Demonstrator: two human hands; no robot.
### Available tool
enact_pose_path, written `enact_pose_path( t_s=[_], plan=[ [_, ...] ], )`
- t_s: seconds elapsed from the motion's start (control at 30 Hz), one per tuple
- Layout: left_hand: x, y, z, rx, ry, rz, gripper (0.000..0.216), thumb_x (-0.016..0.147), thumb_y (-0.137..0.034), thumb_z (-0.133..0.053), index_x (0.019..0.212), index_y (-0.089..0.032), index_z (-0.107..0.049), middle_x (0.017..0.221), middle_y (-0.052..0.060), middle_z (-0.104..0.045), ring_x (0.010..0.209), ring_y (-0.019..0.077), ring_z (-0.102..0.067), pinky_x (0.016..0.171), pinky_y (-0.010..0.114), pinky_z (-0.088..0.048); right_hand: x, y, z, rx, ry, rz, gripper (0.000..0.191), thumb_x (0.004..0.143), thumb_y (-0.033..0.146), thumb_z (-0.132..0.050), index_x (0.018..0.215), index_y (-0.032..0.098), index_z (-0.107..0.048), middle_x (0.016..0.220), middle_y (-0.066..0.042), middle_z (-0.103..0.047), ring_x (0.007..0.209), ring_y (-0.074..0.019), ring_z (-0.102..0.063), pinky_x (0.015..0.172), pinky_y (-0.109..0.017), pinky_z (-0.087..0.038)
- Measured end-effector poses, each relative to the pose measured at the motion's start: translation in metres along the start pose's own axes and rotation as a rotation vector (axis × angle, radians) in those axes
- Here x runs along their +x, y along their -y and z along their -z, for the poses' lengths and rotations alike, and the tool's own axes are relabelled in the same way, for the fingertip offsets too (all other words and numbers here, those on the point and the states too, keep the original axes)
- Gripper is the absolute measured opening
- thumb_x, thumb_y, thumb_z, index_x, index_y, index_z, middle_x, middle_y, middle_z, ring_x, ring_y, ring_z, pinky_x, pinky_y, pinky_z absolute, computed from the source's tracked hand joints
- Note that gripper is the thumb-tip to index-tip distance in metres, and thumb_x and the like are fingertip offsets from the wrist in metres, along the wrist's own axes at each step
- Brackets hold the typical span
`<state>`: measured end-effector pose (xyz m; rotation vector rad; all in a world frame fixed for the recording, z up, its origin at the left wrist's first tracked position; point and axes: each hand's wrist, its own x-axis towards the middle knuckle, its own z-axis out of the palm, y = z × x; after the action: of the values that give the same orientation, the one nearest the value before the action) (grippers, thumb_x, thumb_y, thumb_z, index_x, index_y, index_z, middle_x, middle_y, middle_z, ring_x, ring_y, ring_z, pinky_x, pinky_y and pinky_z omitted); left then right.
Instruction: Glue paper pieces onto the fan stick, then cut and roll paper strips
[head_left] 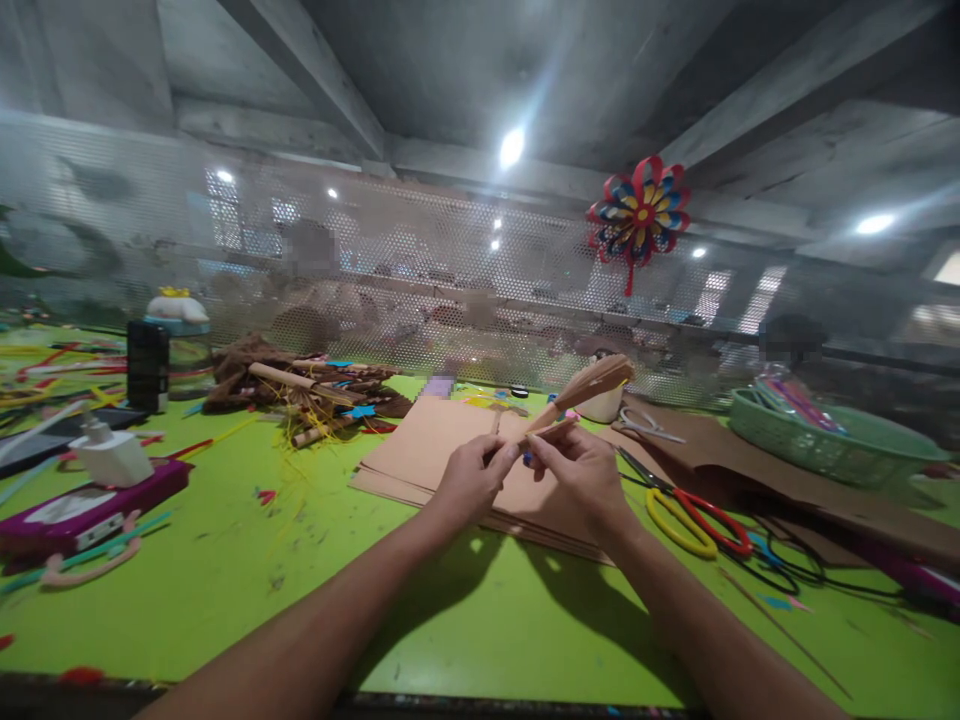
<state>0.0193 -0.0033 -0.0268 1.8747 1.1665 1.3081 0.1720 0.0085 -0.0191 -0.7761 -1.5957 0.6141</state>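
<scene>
Between my two hands is a folded brown paper piece (596, 380), narrow at the hands and flaring to a rounded, layered end at the upper right. My left hand (471, 478) pinches its narrow lower end with thumb and fingers. Close beside it, my right hand (589, 475) is closed with thumb and fingers on the same paper, near a flap. A small blue spot shows by the right fingertips; what it is I cannot make out. Under both hands lies a stack of flat brown paper sheets (420, 445) on the green table (442, 630).
Yellow-and-red-handled scissors (694, 522) lie to the right, near brown paper and a green basket (825, 440). Rolled brown scraps (300, 385) lie at the back left. A purple power strip (97, 510), white charger (111, 452) and phone (148, 365) are at left. A pinwheel (641, 215) hangs behind.
</scene>
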Motion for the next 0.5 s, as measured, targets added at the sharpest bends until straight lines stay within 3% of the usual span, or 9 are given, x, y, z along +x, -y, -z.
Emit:
enact_pose_path(
  t_s=[0.5],
  plan=[
    [0.0005,0.0003,-0.0007,-0.032,0.015,0.037,0.038,0.082,-0.046,-0.046,0.081,-0.012,-0.062,0.054,-0.003,-0.048,0.050,0.0103,-0.043,0.047,0.021,-0.033,-0.0011,0.0032,-0.0041,0.071,-0.012,-0.085,0.022,0.073,0.035,-0.066,0.070,0.014,-0.060,0.055,-0.001,-0.060,0.046,-0.0118,-0.055,0.046,-0.024,-0.046]
  ],
)
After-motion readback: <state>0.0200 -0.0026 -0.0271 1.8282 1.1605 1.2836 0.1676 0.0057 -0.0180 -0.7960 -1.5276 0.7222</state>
